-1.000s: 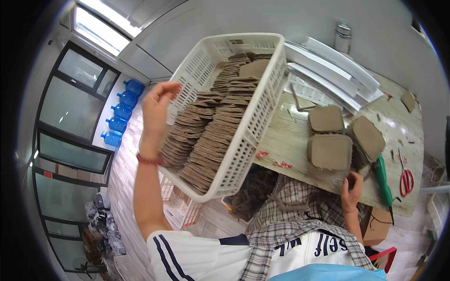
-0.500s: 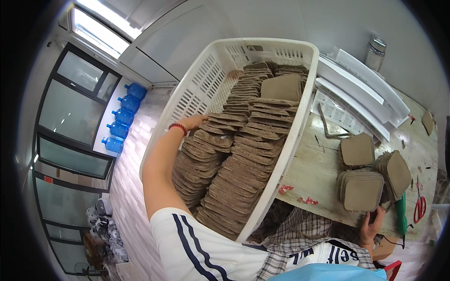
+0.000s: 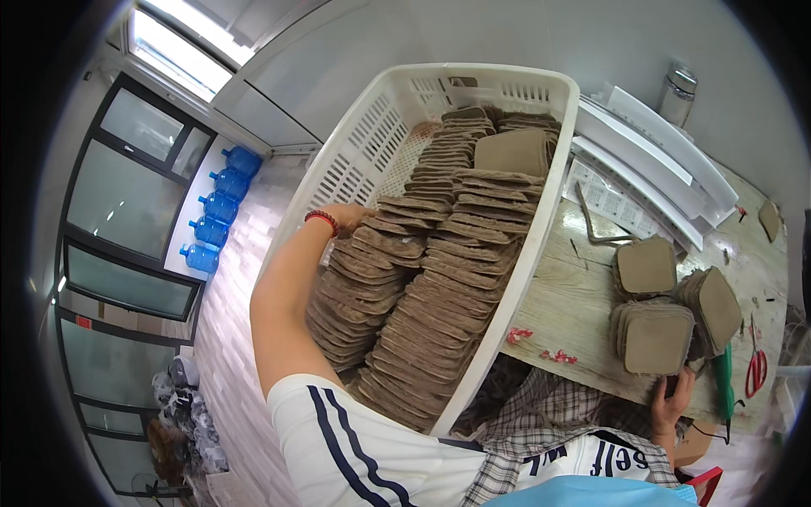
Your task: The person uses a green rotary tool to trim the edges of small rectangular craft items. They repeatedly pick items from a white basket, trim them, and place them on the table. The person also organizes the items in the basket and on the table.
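My left hand, with a red bead bracelet on the wrist, reaches into a white plastic basket. Its fingers curl against the left end of a row of brown fabric pads, their tips partly hidden. The pads are rounded squares, packed on edge in long rows; one flat pad lies face-up on top. At the table's near edge my right hand is closed around something dark that I cannot make out, just below a stack of similar pads.
Two more pad stacks stand on the wooden table. Red-handled scissors and a green-handled tool lie to the right. Behind are white curved panels and a steel flask. Blue water jugs line the floor at left.
The view has shifted slightly, so the basket and the table stacks appear a little higher. Both hands keep nearly the same places against the pads and the table edge.
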`<state>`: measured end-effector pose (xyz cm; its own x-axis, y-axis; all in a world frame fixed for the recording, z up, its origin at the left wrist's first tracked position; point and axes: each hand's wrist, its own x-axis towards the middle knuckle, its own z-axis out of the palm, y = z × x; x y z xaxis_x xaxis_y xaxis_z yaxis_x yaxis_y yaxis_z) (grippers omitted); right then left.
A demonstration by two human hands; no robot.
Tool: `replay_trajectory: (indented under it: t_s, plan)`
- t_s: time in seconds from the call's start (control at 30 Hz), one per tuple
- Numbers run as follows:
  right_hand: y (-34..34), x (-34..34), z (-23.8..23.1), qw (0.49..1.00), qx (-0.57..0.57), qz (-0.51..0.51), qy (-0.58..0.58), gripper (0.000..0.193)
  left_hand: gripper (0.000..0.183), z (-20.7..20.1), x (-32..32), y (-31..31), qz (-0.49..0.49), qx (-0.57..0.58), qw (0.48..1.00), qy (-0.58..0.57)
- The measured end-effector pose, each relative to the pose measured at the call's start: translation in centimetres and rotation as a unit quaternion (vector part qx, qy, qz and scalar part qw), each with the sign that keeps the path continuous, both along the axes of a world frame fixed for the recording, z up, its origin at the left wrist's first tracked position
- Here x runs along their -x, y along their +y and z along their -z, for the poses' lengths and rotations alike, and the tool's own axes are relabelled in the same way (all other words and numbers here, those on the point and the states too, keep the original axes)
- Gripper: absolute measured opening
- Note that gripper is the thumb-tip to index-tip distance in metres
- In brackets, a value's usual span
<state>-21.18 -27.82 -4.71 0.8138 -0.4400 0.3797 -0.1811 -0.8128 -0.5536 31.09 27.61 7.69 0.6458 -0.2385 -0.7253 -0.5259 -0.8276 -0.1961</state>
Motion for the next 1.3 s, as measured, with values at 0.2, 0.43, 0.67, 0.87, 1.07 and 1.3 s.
replay_trajectory:
  t_s: [0.2, 0.43, 0.67, 0.87, 1.07, 1.3]
  plan:
    - [0.1, 0.1, -0.2, 0.999, 0.026, -0.001, -0.018, 0.027, 0.038, -3.6, 1.9, -2.1, -0.141, 0.027, 0.989, -0.042]
    - [0.4, 0.3, -0.1, 0.999, 0.024, 0.003, -0.04, 0.026, 0.066, -10.2, 6.0, 0.2, -0.089, 0.273, 0.88, -0.379]
    - [0.2, 0.1, -1.2, 0.999, 0.012, 0.01, -0.046, 0.029, 0.039, -17.0, 16.0, -6.3, -0.321, 0.761, 0.555, -0.1]
    - [-0.3, 0.6, -0.7, 0.997, -0.002, 0.003, -0.082, 0.028, 0.042, -14.4, 29.4, -24.2, -0.378, 0.772, 0.487, 0.154]
    - [0.0, 0.8, -0.7, 0.993, -0.009, -0.025, -0.115, 0.026, 0.038, -5.2, 33.5, -34.7, -0.447, 0.687, 0.482, 0.308]
    - [-1.0, 1.1, -0.7, 0.993, -0.003, -0.016, -0.12, 0.025, 0.033, 0.1, 24.9, -42.4, -0.497, 0.708, 0.414, 0.284]
